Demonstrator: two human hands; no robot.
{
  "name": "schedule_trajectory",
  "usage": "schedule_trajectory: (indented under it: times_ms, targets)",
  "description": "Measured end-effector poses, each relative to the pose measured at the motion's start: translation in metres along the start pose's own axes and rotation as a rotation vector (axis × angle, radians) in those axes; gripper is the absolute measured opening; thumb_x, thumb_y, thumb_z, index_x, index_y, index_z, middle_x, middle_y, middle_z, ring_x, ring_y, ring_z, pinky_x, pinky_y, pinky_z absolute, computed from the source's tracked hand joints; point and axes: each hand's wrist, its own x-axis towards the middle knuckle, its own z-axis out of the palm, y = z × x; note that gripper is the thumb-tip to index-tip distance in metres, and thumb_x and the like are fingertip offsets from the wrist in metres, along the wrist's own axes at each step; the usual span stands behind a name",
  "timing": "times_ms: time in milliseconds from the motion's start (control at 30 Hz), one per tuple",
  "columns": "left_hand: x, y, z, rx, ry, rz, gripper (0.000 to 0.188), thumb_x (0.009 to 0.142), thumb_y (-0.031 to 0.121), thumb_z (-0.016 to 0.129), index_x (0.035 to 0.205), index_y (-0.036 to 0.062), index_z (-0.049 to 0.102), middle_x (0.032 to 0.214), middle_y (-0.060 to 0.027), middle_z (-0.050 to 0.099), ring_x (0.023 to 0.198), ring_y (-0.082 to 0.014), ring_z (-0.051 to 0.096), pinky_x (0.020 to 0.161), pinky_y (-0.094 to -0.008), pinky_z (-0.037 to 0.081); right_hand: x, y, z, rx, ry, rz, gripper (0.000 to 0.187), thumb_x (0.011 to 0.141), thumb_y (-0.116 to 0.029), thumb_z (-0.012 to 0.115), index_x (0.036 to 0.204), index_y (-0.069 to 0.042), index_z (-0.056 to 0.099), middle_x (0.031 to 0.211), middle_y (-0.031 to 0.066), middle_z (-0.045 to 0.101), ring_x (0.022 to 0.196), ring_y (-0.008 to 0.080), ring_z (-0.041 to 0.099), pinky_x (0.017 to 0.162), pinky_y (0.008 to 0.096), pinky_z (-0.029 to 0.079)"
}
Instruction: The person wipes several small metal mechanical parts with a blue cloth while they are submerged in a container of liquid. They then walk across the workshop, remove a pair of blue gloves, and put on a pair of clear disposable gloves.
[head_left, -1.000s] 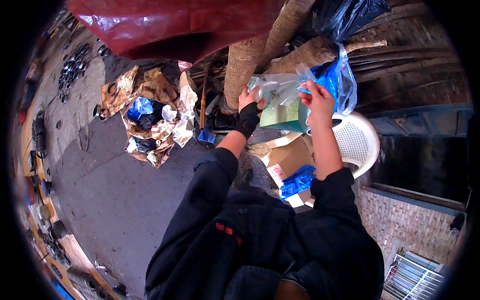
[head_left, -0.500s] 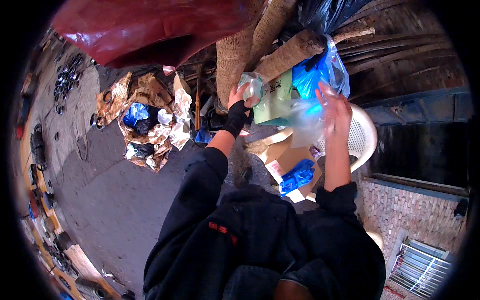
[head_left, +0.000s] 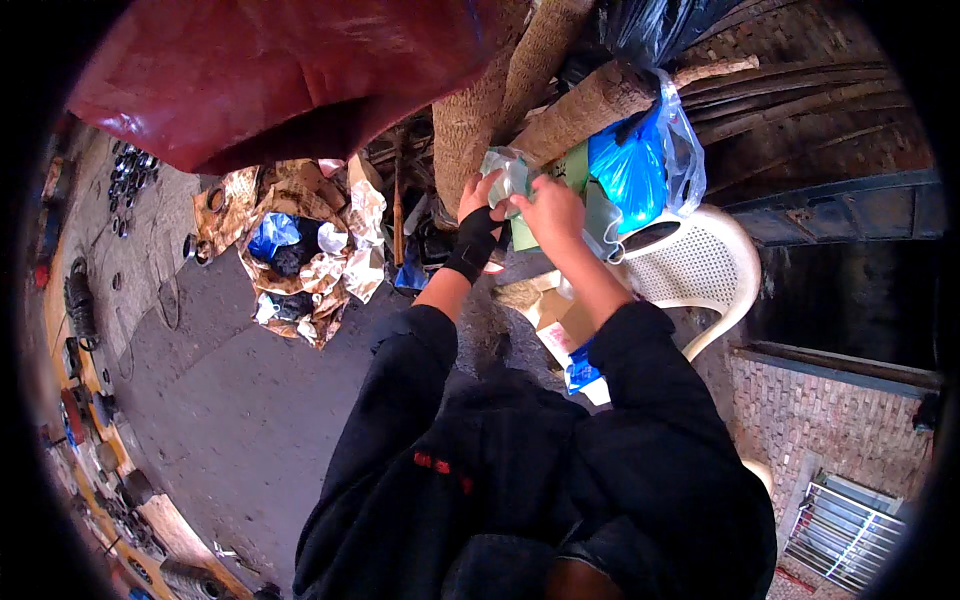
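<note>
A dark grey floor (head_left: 220, 400) spreads out at left; a red sheet (head_left: 280, 80) covers the upper left, cut off by the view's edge; a white chair (head_left: 695, 265) stands at right, a blue bag (head_left: 628, 180) just beyond it; a cardboard box (head_left: 575, 322) is partly hidden by the right forearm; the right hand (head_left: 556, 212) has bent fingers at the crumpled clear plastic (head_left: 512, 172), their grip unclear; the left hand (head_left: 474, 202) grasps it, before the trunk (head_left: 462, 130).
</note>
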Motion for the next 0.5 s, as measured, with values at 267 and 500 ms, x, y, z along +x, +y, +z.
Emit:
schedule_trajectory:
  times_ms: [267,500]
  targets:
    - [-0.003,0.001,0.006,0.124,-0.128,0.03,0.056,0.07,-0.001,0.057,0.119,0.0249,0.057,0.138,-0.0226,0.032,0.115,-0.0405,0.046,0.091,-0.0406,0.044,0.031,0.01,0.007,0.438,0.155,0.17,0.027,0.077,-0.029,0.069,0.08,-0.002,0.066,0.074,0.0138,0.066,0.069,0.0273,0.064,0.062,0.0362,0.048]
    - [0.006,0.001,0.028,0.33,-0.136,0.071,0.067,0.064,0.0,0.06,0.127,0.019,0.047,0.139,-0.0281,0.026,0.117,-0.0467,0.04,0.093,-0.0446,0.042,0.028,0.008,-0.044,1.099,0.372,0.16,0.022,0.081,-0.024,0.069,0.082,-0.002,0.064,0.072,0.0004,0.061,0.061,0.0083,0.05,0.057,0.0241,0.041]
